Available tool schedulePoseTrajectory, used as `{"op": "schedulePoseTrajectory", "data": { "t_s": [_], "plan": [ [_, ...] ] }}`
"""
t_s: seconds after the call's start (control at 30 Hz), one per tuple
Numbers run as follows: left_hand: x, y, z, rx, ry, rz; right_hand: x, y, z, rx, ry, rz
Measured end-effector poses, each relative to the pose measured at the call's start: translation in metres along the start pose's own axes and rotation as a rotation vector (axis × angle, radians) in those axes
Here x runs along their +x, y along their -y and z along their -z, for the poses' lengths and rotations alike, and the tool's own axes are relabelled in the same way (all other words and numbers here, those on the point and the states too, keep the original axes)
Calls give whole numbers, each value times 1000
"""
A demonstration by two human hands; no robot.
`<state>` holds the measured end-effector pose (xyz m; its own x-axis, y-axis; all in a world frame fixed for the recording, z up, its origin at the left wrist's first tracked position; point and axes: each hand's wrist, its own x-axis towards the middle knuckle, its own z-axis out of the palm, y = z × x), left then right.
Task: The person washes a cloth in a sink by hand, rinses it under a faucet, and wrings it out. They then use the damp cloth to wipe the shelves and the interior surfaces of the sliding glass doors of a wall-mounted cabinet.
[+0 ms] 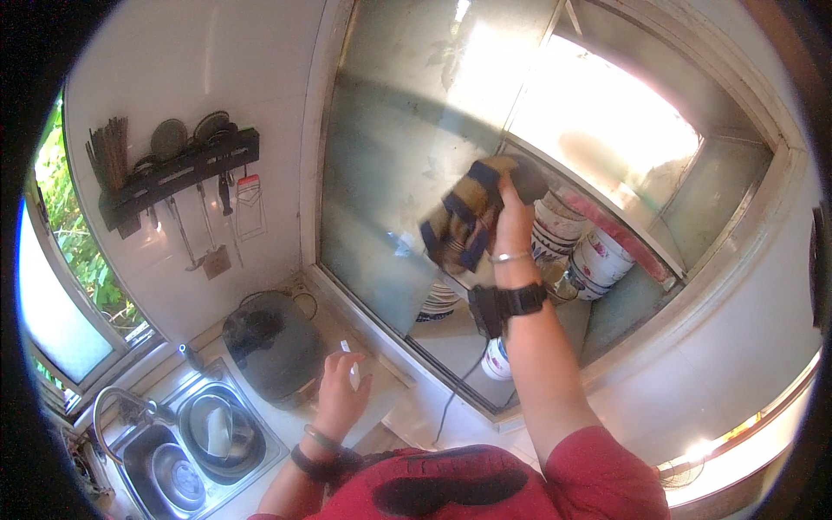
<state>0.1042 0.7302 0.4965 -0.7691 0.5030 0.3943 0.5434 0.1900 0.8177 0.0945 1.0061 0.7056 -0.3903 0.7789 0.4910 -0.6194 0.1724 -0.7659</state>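
My right hand (513, 217) is raised against the glass sliding door (390, 156) of a wall cupboard and grips a blue and tan striped cloth (464, 217), pressed flat on the pane. A bangle and a black wrist strap sit on that forearm. My left hand (341, 392) is low, over the counter, closed around a small white bottle (351, 368) with its top pointing up. Behind the glass stand stacked plates (438, 302) and white patterned bowls (598, 260).
A dark round cooker (273, 347) stands on the counter by my left hand. A steel sink (195, 442) with bowls and a tap lies at lower left. A black rack (173, 169) with utensils hangs on the white wall. A window is at far left.
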Motion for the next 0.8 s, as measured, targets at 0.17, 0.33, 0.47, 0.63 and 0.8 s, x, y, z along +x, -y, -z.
{"op": "schedulePoseTrajectory", "data": {
  "t_s": [0.17,0.33,0.47,0.63,0.8],
  "plan": [
    [-7,13,-1,51,23,48,-3,-21,-14,-94,-21,166],
    [2,2,-5,44,9,-20,-33,-57,16,-535,-30,230],
    [1,-2,-4,61,42,-12,-73,-91,45,-846,46,265],
    [-5,8,1,90,-2,-25,-44,-59,40,-570,235,-58],
    [-6,11,-4,58,-5,12,-6,0,9,-239,291,-69]
  ]
}}
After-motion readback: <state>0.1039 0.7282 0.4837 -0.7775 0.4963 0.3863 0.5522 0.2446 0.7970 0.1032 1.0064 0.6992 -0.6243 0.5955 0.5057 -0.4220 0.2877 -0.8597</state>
